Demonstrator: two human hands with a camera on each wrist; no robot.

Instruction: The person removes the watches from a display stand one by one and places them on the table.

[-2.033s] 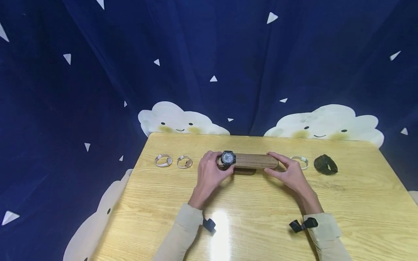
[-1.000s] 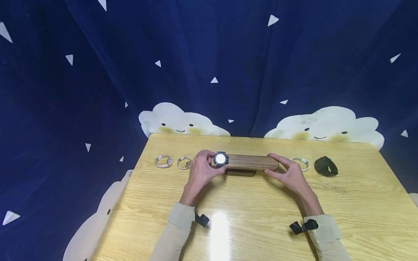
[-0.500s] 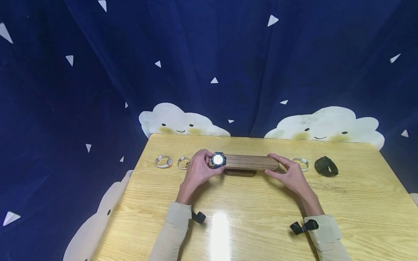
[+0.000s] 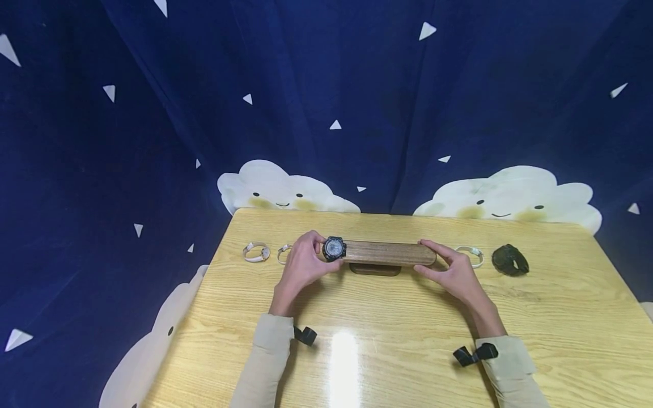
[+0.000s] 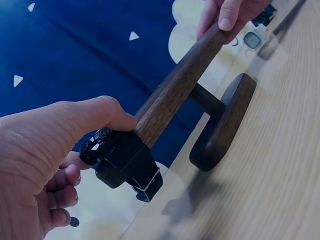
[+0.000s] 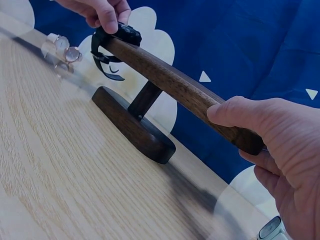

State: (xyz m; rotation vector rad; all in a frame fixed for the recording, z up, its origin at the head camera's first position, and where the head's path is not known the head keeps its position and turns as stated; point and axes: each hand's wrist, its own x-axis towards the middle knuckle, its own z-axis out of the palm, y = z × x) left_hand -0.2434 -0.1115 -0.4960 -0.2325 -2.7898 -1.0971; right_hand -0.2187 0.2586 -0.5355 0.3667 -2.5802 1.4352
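Note:
A T-shaped wooden watch stand has a long bar (image 4: 388,253) over a dark base (image 4: 374,270) on the table. Round the left end of the bar sits a black watch (image 4: 334,248), its dial facing up. My left hand (image 4: 303,263) pinches that watch between thumb and fingers, the thumb lying on the near side. In the right wrist view the watch's black strap (image 6: 105,62) hangs below the bar with a free tail. My right hand (image 4: 451,272) grips the bar's right end, thumb on the near side (image 6: 235,112) and fingers beyond.
At left lies a pale-strapped watch (image 4: 256,252); a second one (image 4: 283,255) is partly hidden by my left hand. Behind my right hand is a white watch (image 4: 475,255), with a black-strapped watch (image 4: 509,260) further right. A dark blue curtain (image 4: 326,85) hangs behind the table.
My left hand has slid the black watch leftward along the bar to its left end, now overlapping the second pale watch. My right hand keeps its grip in the same place.

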